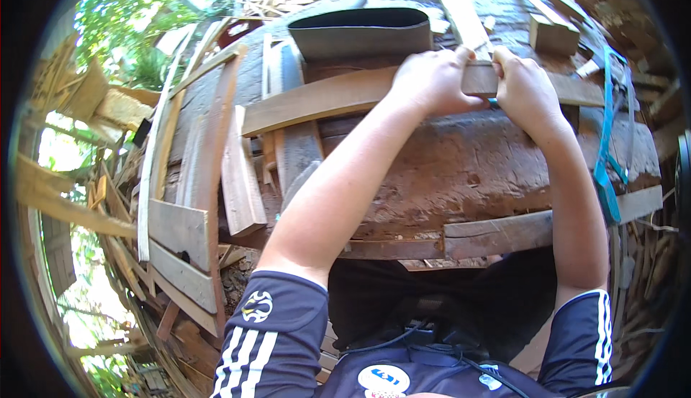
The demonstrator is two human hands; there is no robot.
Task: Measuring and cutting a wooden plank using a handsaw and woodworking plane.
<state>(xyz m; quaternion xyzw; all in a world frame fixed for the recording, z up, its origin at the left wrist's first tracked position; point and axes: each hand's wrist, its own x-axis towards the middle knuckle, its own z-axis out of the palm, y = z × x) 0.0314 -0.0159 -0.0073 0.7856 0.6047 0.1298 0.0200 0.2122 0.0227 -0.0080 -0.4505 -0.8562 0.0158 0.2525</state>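
A long brown wooden plank (pixel 317 101) lies across the thick, weathered timber workbench (pixel 425 175) in front of me. My left hand (pixel 440 81) is closed over the plank right of its middle, fingers on the far edge and thumb on the near side. Just to the right, my right hand (pixel 524 85) is closed on the same plank, its fingers curled. A short stretch of wood shows between the hands. A tiny bit of turquoise shows below the plank there; I cannot make out what it is. The near end of a pale wooden slat (pixel 461 9) meets the hands.
Behind the plank stands a dark, open oval container (pixel 360 38). A handsaw blade (pixel 294 74) seems to lie under the plank's left part. A wood block (pixel 553 34) sits far right, near a turquoise strap (pixel 607 132). At left, a wooden frame (pixel 223 132) and a short board (pixel 242 182) lean.
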